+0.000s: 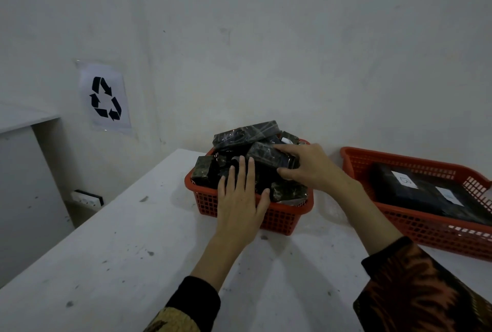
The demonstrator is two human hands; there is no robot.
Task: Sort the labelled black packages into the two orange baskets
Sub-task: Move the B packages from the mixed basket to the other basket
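An orange basket in the middle of the table is heaped with several black wrapped packages. My left hand lies flat with straight fingers over the near side of the heap. My right hand grips one black package near the top, fingers along its far edge and thumb under its near side. A larger black package lies across the back of the pile. A second orange basket at the right holds flat black packages with white labels facing up.
The white table is scuffed and ends at the left in an edge with a drop to the floor. The wall stands close behind the baskets, with a recycling sign at the left. A white shelf juts out at far left.
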